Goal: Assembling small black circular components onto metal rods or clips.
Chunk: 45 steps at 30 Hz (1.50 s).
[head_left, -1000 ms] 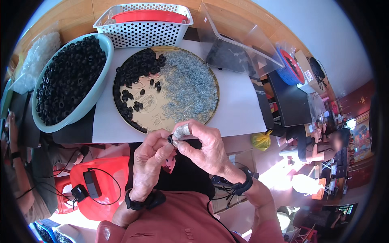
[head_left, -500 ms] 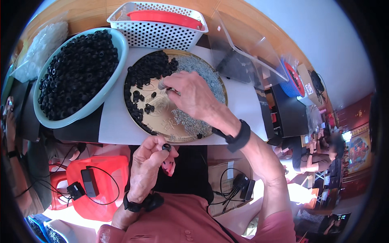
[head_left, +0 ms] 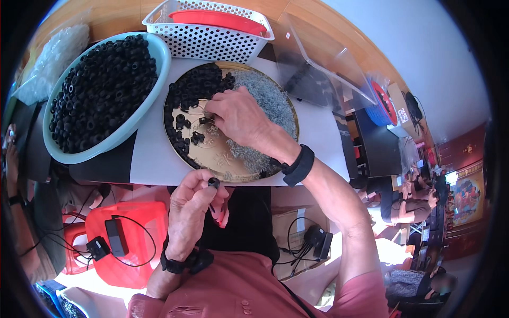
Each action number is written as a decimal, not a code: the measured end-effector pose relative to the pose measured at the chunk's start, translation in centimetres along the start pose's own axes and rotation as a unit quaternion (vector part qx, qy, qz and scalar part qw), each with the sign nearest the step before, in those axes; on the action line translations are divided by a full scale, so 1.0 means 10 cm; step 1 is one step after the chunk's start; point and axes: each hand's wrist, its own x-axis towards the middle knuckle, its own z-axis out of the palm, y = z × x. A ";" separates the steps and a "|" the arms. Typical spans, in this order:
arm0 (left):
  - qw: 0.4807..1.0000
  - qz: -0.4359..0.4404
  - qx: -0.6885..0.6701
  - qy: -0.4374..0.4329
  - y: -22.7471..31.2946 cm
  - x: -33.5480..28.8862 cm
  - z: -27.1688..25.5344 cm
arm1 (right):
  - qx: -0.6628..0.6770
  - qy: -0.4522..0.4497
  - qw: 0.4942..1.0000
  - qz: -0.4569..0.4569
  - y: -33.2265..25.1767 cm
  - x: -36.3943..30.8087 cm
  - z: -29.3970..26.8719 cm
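Just off the near rim of a round gold tray [head_left: 236, 175], my left hand [head_left: 186, 212] pinches a small black ring [head_left: 213, 182], its hole facing up. Over the middle of the tray, my right hand [head_left: 241, 117] is closed, thumb and fingers bent together and pointing left. Whatever its fingertips may hold is hidden. Beside them lies a loose black piece [head_left: 203, 121]. Black rings [head_left: 199, 85] are heaped on the tray's far left, with several scattered below. Small clear, greyish pieces [head_left: 270, 108] cover the right side of the tray.
A pale green basin [head_left: 161, 63] full of black rings stands left of the tray. Behind is a white perforated basket [head_left: 207, 45] holding a red tray [head_left: 220, 21]. A clear plastic bin [head_left: 323, 63] sits at the far right. Other people [head_left: 413, 204] are at the right.
My right hand has shifted a little left, its fingertips now lower among the loose black pieces. My left hand has risen slightly toward the tray, still pinching the black ring.
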 end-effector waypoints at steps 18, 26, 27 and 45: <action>0.983 0.014 0.185 0.004 -0.05 0.00 0.17 | 0.589 0.091 0.779 0.194 -0.76 -0.96 -0.35; 0.981 0.041 0.190 0.013 -0.04 0.00 0.24 | 0.664 0.113 0.712 0.197 -0.72 -1.04 -0.16; 0.981 0.045 0.190 0.015 -0.06 -0.01 0.26 | 0.702 0.122 0.656 0.249 -0.73 -1.04 -0.16; 0.990 0.013 0.144 0.005 -0.04 -0.07 0.07 | 0.137 0.040 0.990 0.003 -0.14 0.08 -0.05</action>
